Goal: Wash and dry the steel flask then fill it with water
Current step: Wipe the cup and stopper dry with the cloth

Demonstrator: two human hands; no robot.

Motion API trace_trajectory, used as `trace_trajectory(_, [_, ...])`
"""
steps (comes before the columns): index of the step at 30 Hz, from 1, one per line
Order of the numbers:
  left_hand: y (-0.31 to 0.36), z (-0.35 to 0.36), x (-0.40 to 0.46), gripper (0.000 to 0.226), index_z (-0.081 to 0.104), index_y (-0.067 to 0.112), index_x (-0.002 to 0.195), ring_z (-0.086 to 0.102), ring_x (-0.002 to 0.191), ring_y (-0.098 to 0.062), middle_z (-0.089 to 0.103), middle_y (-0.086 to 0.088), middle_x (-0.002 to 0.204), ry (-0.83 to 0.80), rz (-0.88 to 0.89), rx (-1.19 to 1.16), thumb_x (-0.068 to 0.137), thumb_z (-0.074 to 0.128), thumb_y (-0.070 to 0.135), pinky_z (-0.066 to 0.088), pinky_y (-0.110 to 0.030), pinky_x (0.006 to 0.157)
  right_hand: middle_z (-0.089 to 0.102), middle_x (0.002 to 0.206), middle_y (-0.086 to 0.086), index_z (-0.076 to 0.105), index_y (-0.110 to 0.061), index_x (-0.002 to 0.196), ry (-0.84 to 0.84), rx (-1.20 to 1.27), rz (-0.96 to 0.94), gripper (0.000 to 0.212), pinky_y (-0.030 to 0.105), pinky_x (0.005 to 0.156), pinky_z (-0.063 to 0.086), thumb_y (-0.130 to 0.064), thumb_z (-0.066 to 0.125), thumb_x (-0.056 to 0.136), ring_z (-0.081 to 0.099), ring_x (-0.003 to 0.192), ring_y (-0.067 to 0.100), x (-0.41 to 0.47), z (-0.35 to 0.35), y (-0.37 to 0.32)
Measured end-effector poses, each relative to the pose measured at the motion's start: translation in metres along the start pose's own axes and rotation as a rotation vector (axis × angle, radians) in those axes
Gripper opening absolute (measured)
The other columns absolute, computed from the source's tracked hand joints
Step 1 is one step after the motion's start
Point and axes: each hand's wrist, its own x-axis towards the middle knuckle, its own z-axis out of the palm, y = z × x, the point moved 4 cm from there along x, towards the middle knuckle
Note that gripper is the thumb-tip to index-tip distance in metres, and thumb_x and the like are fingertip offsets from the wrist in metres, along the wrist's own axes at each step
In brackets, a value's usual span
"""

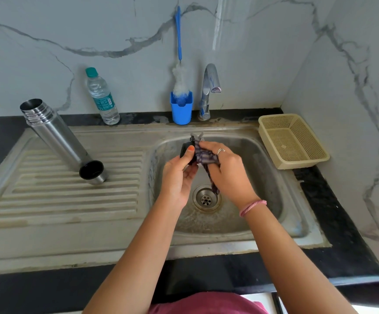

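Observation:
The open steel flask (52, 132) stands upright on the ribbed drainboard (66, 200), left of the basin. Its steel cup lid (92, 172) sits mouth-up right in front of it. Over the sink basin (263, 177), my left hand (177, 177) grips a small black stopper (186, 150). My right hand (227, 171) holds a dark striped cloth (203, 156) pressed against that stopper, with a cloth tail hanging toward the drain (206, 198).
A plastic water bottle (102, 96) stands at the back wall. A blue cup (181, 109) holds a blue-handled bottle brush (179, 64). The tap (208, 91) is beside it, with no water running. A beige plastic basket (297, 141) rests at the right.

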Motion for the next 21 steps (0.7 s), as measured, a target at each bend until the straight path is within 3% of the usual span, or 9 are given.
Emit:
trace_trajectory(3, [0.005, 0.002, 0.002, 0.02, 0.067, 0.008, 0.101, 0.067, 0.082, -0.008, 0.073, 0.001, 0.088, -0.124, 0.095, 0.023, 0.081, 0.069, 0.009, 0.054, -0.017, 0.073, 0.07, 0.113, -0.001, 0.067, -0.013, 0.121, -0.056, 0.177, 0.244, 0.038, 0.022, 0.098, 0.05, 0.004, 0.048, 0.092, 0.065, 0.104, 0.005, 0.01, -0.008, 0.012])
trace_trajectory(7, [0.007, -0.006, 0.007, 0.04, 0.053, 0.007, 0.113, 0.069, 0.099, -0.015, 0.073, -0.005, 0.103, -0.207, 0.117, 0.093, 0.078, 0.071, -0.001, 0.055, -0.023, 0.083, 0.075, 0.103, 0.007, 0.072, -0.01, 0.112, -0.159, 0.46, 0.522, 0.04, 0.043, 0.097, 0.053, 0.007, 0.043, 0.09, 0.07, 0.1, 0.021, 0.011, -0.011, 0.032])
trace_trajectory(10, [0.01, -0.013, 0.012, 0.045, 0.052, 0.01, 0.113, 0.065, 0.109, -0.021, 0.069, -0.008, 0.113, -0.244, 0.099, 0.257, 0.076, 0.074, -0.002, 0.053, -0.027, 0.089, 0.075, 0.099, 0.01, 0.074, -0.011, 0.104, -0.202, 0.46, 0.585, 0.037, 0.05, 0.098, 0.051, 0.005, 0.044, 0.088, 0.069, 0.1, 0.028, 0.011, -0.01, 0.04])
trace_trajectory(12, [0.012, -0.01, 0.013, 0.048, 0.053, 0.012, 0.117, 0.062, 0.114, -0.022, 0.066, -0.009, 0.119, -0.235, 0.091, 0.331, 0.075, 0.076, 0.003, 0.051, -0.029, 0.095, 0.075, 0.1, 0.007, 0.074, -0.014, 0.108, -0.194, 0.296, 0.486, 0.037, 0.044, 0.097, 0.053, 0.002, 0.045, 0.09, 0.069, 0.099, 0.023, 0.015, -0.011, 0.037])
trace_trajectory(14, [0.016, -0.004, 0.013, 0.053, 0.053, 0.013, 0.126, 0.062, 0.118, -0.022, 0.065, -0.009, 0.124, -0.206, 0.091, 0.315, 0.078, 0.073, 0.005, 0.049, -0.032, 0.1, 0.072, 0.109, 0.005, 0.07, -0.015, 0.118, -0.148, 0.064, 0.309, 0.037, 0.027, 0.096, 0.05, 0.0, 0.047, 0.092, 0.066, 0.104, 0.018, 0.017, -0.011, 0.027])
trace_trajectory(16, [0.018, 0.005, 0.011, 0.042, 0.055, 0.011, 0.126, 0.066, 0.111, -0.018, 0.07, -0.006, 0.117, -0.17, 0.078, 0.245, 0.087, 0.066, 0.002, 0.052, -0.029, 0.097, 0.067, 0.118, 0.011, 0.064, -0.007, 0.126, -0.053, -0.091, 0.149, 0.039, 0.017, 0.096, 0.044, 0.004, 0.051, 0.091, 0.063, 0.11, 0.022, 0.013, -0.007, 0.015])
trace_trajectory(19, [0.015, 0.014, 0.008, 0.014, 0.066, 0.008, 0.105, 0.071, 0.083, -0.01, 0.075, -0.002, 0.09, -0.105, 0.028, 0.097, 0.094, 0.058, 0.005, 0.057, -0.02, 0.079, 0.063, 0.125, 0.023, 0.061, 0.004, 0.126, 0.069, -0.288, -0.094, 0.048, 0.037, 0.104, 0.045, 0.014, 0.059, 0.08, 0.061, 0.117, 0.035, 0.004, 0.003, 0.006])
trace_trajectory(21, [0.012, 0.015, 0.006, 0.009, 0.069, 0.007, 0.097, 0.07, 0.071, -0.009, 0.074, -0.002, 0.081, -0.027, -0.043, -0.008, 0.094, 0.061, 0.011, 0.058, -0.021, 0.069, 0.062, 0.126, 0.025, 0.062, 0.006, 0.124, 0.098, -0.429, -0.246, 0.051, 0.046, 0.105, 0.043, 0.014, 0.067, 0.074, 0.06, 0.118, 0.038, -0.001, 0.012, 0.006])
